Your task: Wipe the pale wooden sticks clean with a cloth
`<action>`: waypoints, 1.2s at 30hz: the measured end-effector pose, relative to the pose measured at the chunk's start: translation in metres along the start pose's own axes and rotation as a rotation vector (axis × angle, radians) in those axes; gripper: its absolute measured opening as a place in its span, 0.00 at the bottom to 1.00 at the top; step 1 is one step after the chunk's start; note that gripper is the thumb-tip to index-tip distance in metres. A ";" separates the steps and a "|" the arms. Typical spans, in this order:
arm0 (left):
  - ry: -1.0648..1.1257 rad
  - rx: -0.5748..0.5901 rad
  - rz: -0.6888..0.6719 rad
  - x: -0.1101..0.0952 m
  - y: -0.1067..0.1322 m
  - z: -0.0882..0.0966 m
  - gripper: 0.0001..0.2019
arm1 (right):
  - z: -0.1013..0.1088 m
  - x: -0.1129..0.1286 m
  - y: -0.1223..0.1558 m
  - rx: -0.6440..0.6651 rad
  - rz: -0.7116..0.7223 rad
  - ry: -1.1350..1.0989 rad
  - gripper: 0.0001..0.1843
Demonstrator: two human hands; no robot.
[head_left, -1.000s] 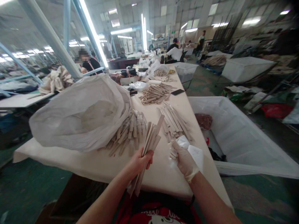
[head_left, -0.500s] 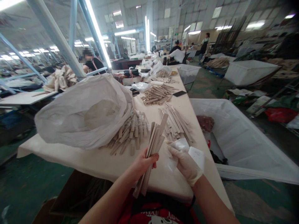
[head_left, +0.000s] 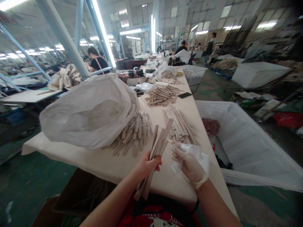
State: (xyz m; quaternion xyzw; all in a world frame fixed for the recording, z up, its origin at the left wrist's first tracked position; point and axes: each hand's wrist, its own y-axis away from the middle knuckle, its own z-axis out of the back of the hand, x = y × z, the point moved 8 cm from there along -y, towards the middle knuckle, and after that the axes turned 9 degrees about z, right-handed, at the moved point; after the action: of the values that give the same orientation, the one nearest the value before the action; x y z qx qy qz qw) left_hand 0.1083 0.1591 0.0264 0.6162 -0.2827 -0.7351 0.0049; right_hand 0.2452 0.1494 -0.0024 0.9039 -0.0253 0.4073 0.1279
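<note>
My left hand [head_left: 148, 164] is closed round a bundle of flat beige strips [head_left: 159, 142], which stand tilted above the table's near edge. To its right, my right hand [head_left: 190, 165], in a pale glove, pinches a clear plastic bag [head_left: 178, 163]. A white packet or stack of bags [head_left: 204, 161] lies partly hidden behind that hand. Just beyond the hands is a pile of loose beige strips [head_left: 181, 124]. Another pile of strips, wrapped in plastic [head_left: 136, 132], lies to the left of the bundle.
A large white sack [head_left: 87, 110] covers the table's left side. Farther back are strips with metal ends [head_left: 161, 95] and a dark phone [head_left: 184, 95]. A white bin [head_left: 251, 148] stands along the right edge. A cardboard box [head_left: 71, 195] sits below. Other people work in the background.
The view has turned slightly left. The plastic bag in my right hand has shifted and spread out more above the fingers. My left hand still grips the bundle.
</note>
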 end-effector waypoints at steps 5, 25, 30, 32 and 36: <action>-0.055 0.004 -0.011 0.000 0.003 0.002 0.08 | 0.009 0.003 -0.006 -0.061 0.100 0.011 0.12; -0.138 -0.079 -0.106 -0.003 0.002 0.001 0.04 | 0.013 0.018 -0.013 -0.135 0.195 0.184 0.13; -0.223 -0.125 -0.167 -0.010 0.007 0.004 0.03 | 0.017 0.014 -0.015 -0.172 0.193 0.166 0.13; -0.279 -0.152 -0.198 -0.013 0.009 0.006 0.03 | 0.018 0.013 -0.016 -0.154 0.199 0.168 0.13; -0.410 -0.205 -0.213 -0.009 0.007 0.009 0.04 | 0.018 0.020 -0.015 -0.090 0.236 0.312 0.12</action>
State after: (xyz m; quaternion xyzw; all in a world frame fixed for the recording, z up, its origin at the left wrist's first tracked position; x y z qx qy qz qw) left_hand 0.0993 0.1601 0.0379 0.4767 -0.1354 -0.8660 -0.0676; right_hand 0.2739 0.1609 -0.0018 0.8141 -0.1291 0.5529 0.1221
